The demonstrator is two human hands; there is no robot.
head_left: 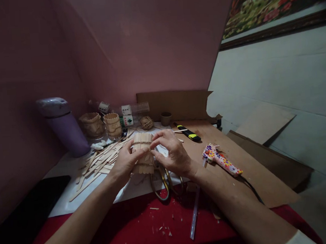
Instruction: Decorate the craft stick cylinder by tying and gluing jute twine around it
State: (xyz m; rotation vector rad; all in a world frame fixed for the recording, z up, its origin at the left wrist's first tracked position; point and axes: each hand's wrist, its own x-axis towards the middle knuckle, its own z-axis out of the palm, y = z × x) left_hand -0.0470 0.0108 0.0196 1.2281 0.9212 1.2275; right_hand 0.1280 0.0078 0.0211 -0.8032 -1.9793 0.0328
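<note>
A small cup made of upright wooden craft sticks (145,167), with twine tied round it, lies in front of me. My left hand (126,157) is wrapped round its left side, thumb across the front. At its right side is my right hand (172,151), thumb and fingertips pinched close against the cup; whatever is between them is too small to make out. Beneath the hands are the brass-coloured handles of scissors (161,188). Loose craft sticks (98,166) lie in a pile to the left.
Two similar stick cups (113,127), a purple tumbler (64,126), plastic bottles (136,108) and a twine ball (146,123) stand behind. On the cardboard (247,183) lie a utility knife (188,132) and a flowered glue gun (221,160). A clear glue stick (195,213) lies in front.
</note>
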